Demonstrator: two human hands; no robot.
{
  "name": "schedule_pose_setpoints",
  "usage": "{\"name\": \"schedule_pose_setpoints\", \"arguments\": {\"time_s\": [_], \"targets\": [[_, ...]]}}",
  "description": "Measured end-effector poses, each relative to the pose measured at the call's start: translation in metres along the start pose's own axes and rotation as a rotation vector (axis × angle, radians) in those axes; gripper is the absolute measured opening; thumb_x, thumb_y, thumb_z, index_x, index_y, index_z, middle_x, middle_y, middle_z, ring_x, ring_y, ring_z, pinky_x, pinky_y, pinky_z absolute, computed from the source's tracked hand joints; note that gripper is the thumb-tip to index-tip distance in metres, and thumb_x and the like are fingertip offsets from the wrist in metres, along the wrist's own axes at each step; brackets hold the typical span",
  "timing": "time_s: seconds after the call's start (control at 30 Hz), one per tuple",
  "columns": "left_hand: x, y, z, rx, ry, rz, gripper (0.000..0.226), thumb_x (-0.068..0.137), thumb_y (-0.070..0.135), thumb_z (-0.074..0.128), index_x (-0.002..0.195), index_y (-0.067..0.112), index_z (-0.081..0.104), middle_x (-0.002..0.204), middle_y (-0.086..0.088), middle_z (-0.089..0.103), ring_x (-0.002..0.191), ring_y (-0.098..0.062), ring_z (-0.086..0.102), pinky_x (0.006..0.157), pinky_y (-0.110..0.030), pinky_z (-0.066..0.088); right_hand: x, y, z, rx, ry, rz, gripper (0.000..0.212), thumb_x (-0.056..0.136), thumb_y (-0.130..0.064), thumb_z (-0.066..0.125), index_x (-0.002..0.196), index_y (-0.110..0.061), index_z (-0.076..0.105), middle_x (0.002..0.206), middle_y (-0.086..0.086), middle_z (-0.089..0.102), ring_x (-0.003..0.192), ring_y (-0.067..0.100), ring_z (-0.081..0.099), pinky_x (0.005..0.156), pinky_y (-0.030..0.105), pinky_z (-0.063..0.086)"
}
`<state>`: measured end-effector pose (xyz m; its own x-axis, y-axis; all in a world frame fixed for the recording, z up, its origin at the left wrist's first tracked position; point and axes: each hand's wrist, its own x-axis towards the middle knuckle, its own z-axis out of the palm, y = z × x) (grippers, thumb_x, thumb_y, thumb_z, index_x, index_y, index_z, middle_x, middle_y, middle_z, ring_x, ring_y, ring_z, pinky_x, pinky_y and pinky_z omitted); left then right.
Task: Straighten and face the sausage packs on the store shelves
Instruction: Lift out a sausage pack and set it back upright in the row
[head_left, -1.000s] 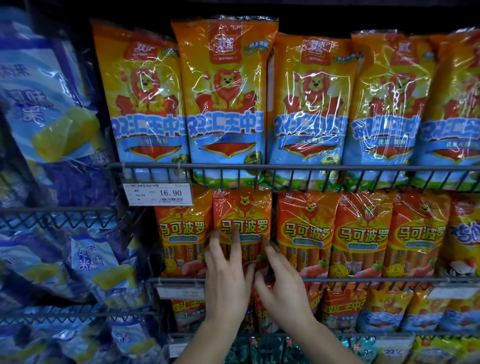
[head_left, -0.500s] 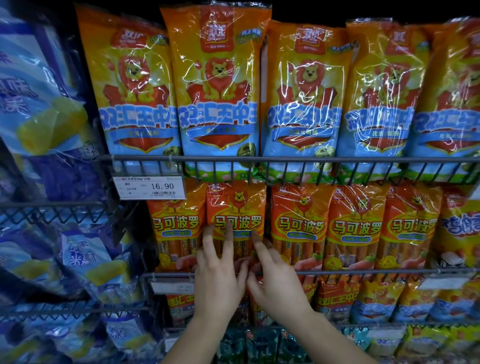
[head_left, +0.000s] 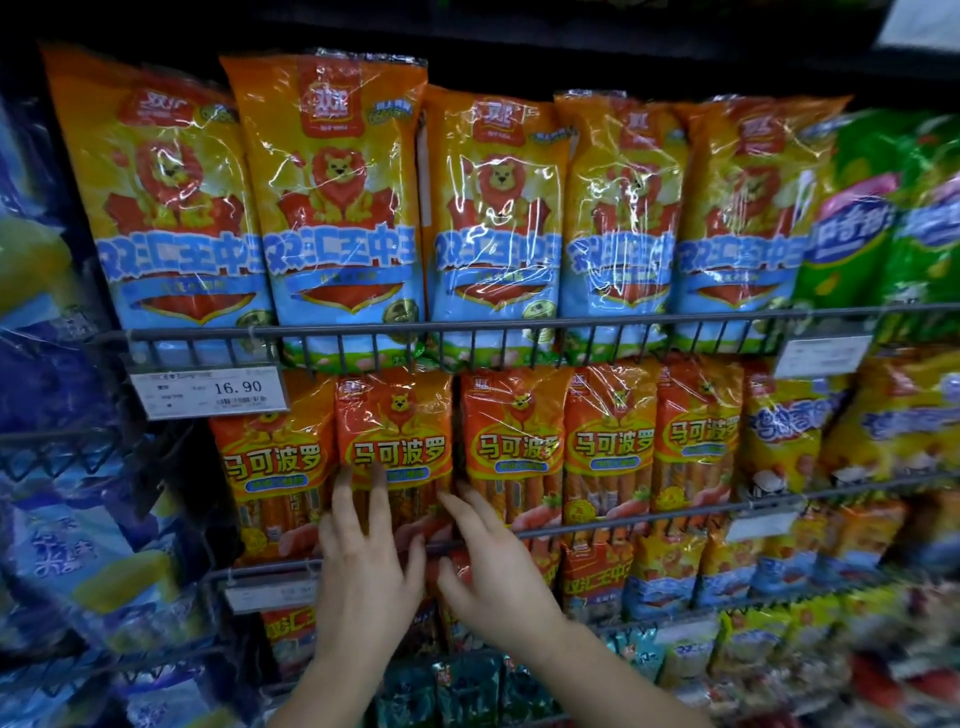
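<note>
A row of orange-red sausage packs stands upright on the middle wire shelf. My left hand (head_left: 366, 566) lies with straight fingers against the lower front of the second pack from the left (head_left: 395, 431). Beside it, my right hand (head_left: 493, 577) reaches with spread fingers to the right edge of that pack, in the gap before the third pack (head_left: 511, 441). Neither hand grips anything. Larger yellow lion packs (head_left: 340, 208) stand in a row on the shelf above.
A wire rail (head_left: 649, 517) runs across the front of the middle shelf, another rail (head_left: 467, 330) fronts the upper one with a 16.90 price tag (head_left: 208, 393). Blue packs (head_left: 62, 519) fill the left bay, green packs (head_left: 883, 218) the upper right. More packs stand on lower shelves.
The view has shifted right and slightly down, bringing green packs into sight. Both hands stay on the same second pack, the right hand now spread at its right edge.
</note>
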<state>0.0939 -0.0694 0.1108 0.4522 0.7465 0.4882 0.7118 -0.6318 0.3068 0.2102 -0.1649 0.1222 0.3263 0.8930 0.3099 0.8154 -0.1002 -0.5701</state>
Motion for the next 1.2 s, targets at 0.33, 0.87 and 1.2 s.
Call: {"name": "schedule_pose_setpoints", "arguments": {"time_s": [0.33,0.87,1.2], "targets": [[-0.010,0.035,0.008,0.006,-0.008,0.093,0.076,0.064,0.032,0.085,0.128,0.004,0.056,0.126,-0.021,0.045,0.110,-0.043,0.051,0.077,-0.054,0.052,-0.026,0.029,-0.021,-0.064,0.156,0.046,0.056,0.092,-0.028,0.051,0.147,-0.025,0.040,0.148,-0.009,0.039,0.139,0.008,0.031,0.116,0.022,0.028],[-0.006,0.136,0.044,-0.117,-0.001,0.232,0.063,0.071,0.029,0.082,0.125,0.007,0.058,0.121,-0.016,0.048,0.111,-0.038,0.050,0.083,-0.052,0.052,-0.059,0.118,-0.087,-0.068,0.285,0.200,0.051,0.092,-0.032,0.051,0.143,-0.026,0.043,0.139,-0.010,0.044,0.132,0.009,0.036,0.111,0.026,0.034],[-0.004,0.265,0.082,-0.228,0.002,0.224,0.062,0.076,0.035,0.078,0.127,0.010,0.054,0.125,-0.009,0.041,0.113,-0.033,0.052,0.081,-0.044,0.054,-0.083,0.218,-0.176,-0.051,0.437,0.189,0.052,0.093,-0.034,0.052,0.143,-0.025,0.040,0.135,-0.007,0.045,0.129,0.013,0.042,0.101,0.029,0.045]]}}
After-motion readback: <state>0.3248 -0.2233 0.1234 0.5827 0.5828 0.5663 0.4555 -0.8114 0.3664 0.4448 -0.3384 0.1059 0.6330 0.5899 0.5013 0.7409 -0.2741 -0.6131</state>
